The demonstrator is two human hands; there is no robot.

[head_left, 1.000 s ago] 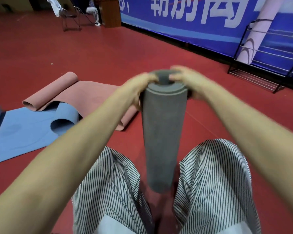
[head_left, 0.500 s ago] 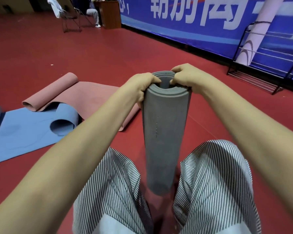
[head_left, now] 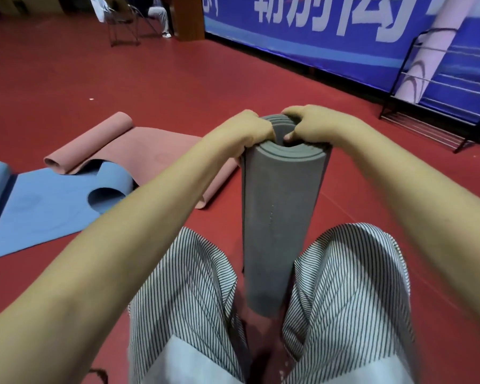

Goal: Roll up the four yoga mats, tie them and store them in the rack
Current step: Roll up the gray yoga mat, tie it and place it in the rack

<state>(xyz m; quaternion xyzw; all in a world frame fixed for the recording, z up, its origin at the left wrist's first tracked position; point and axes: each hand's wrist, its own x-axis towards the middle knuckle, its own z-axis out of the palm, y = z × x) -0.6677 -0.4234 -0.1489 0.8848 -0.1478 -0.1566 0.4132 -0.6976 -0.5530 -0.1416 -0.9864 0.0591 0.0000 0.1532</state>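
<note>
Head view: left hand (head_left: 245,131) and right hand (head_left: 308,124) grip the upright rolled grey mat's (head_left: 277,217) top edge.

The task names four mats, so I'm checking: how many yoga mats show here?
3. The grey mat stands rolled between the knees, the pink mat lies partly unrolled on the floor at left, and the blue mat lies nearer left. A fourth may be out of frame.

Bare forearms, pinstriped trousers (head_left: 194,286)
</note>
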